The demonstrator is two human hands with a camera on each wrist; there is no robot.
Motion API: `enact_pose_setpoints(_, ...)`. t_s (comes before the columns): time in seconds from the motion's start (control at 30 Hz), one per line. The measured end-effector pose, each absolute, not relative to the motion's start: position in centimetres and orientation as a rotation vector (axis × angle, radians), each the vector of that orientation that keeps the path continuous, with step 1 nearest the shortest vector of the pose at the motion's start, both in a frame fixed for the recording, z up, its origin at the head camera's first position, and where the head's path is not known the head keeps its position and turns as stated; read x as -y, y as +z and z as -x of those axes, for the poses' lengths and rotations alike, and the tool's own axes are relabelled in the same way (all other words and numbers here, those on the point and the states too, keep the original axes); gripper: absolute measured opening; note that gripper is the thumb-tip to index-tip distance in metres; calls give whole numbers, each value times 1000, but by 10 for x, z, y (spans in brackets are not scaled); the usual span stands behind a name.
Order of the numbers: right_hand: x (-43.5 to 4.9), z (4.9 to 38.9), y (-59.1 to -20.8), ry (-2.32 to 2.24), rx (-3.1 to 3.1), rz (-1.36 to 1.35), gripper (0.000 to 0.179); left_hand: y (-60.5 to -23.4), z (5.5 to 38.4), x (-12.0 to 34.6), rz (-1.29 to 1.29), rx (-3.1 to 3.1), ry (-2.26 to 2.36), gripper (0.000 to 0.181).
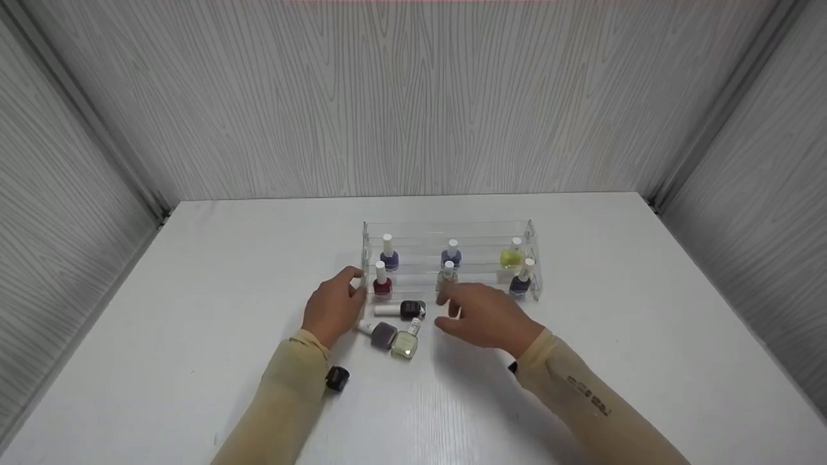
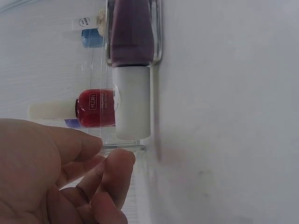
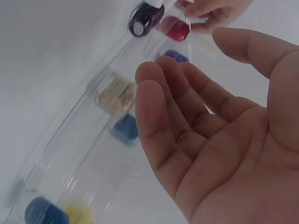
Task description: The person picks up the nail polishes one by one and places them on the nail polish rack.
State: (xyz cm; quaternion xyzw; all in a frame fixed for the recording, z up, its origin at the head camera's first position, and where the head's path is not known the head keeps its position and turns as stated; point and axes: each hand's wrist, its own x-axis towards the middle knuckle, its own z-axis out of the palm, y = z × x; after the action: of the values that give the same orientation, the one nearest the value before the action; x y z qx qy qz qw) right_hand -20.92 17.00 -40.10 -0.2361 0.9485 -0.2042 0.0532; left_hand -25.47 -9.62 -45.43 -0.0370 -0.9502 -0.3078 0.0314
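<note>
"Walls (image 1: 413,97) in woodgrain border your white table (image 1: 187,290)?"
"Yes. Your right hand (image 1: 490,314) spreads loosely before the clear rack (image 1: 420,271) standing there; whether your left hand (image 1: 332,307) pinches its end, I cannot tell."

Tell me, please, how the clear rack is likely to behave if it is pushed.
The clear rack would probably stay stiff, since its thin panels look straight and rigid. It may slide rather than roll, resting on a smooth-looking white table. The red bottle standing in it might wobble, given its tall white cap.
</note>
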Motion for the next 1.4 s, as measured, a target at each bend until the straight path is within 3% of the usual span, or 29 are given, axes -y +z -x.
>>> enact_pose_setpoints(0.4,-114,203,-419,-434,-2868,939,35,-453,255,95,88,2954,-960,35)
enact_pose_setpoints(0.57,-106,201,-426,-366,-2896,963,26,-455,255,96,87,2955,-963,35)
enact_pose_setpoints(1.13,-138,206,-424,-486,-2784,846,21,-455,256,95,108,2917,-968,32)
enact_pose_setpoints(1.4,-152,208,-421,-454,-2727,860,28,-455,256,96,85,2928,-965,32)
